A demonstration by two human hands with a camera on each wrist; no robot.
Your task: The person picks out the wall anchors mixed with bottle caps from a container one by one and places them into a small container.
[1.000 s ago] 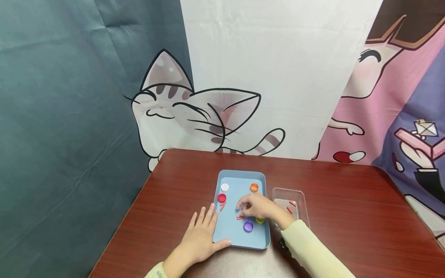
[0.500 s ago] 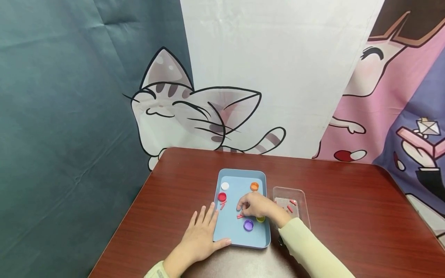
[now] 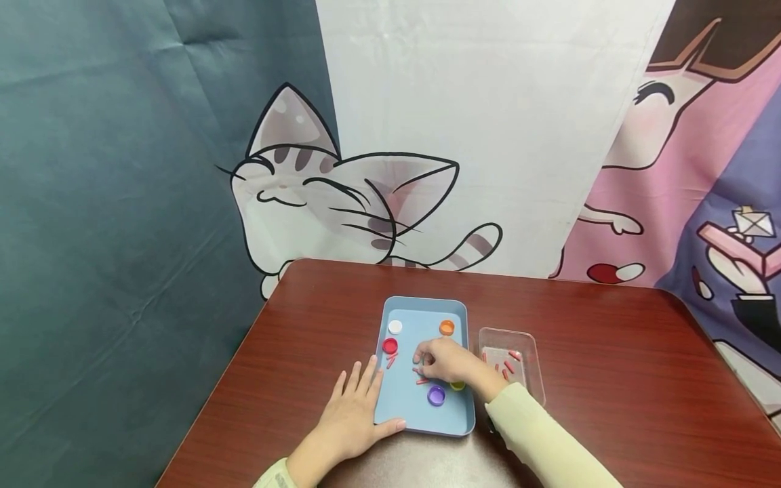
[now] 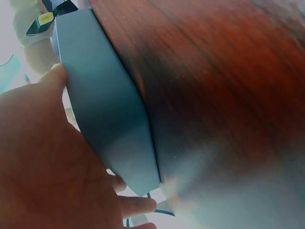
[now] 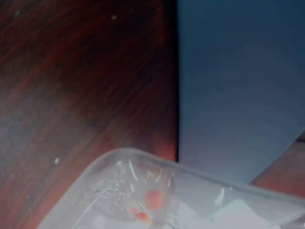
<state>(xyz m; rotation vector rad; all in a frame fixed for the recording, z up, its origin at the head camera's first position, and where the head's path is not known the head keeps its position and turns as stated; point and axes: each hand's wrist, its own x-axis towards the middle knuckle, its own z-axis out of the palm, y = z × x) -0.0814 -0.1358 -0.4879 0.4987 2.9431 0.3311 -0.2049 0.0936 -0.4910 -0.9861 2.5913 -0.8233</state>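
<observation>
While a cartoon-printed curtain (image 3: 488, 102) is hanging at 12 o'clock, smiling cat (image 3: 311, 217) included, the reddish wood-grain table (image 3: 317, 318) is catching a pale shine at 6. Centre stage, the blue tray (image 3: 399, 407) is carrying a white cap (image 3: 395, 327) at 11, an orange cap (image 3: 447, 328) at 1, a red cap (image 3: 390, 346) at 10, a purple cap (image 3: 436, 396) at 5, and a yellow cap (image 3: 457, 386) is peeking out at 4. The left hand (image 3: 352, 410) is resting at the tray's 8 o'clock, fingers straight and apart. Over the tray, the right hand (image 3: 445, 359) is hovering with curled fingers, thumb right by one red stick (image 3: 416, 371); whether they're pinching it, I cannot tell. Another red stick (image 3: 422, 381) is lying just beside, at 6; more are lying in the clear box (image 3: 506, 331) at 3. Now the left wrist view is showing the tray's outer wall (image 4: 95, 71) broadside, plus a yellow label (image 4: 46, 18) at 11 that the head view is missing; the right wrist view is giving the box's corner close up, red pieces (image 5: 153, 199) blurring.
</observation>
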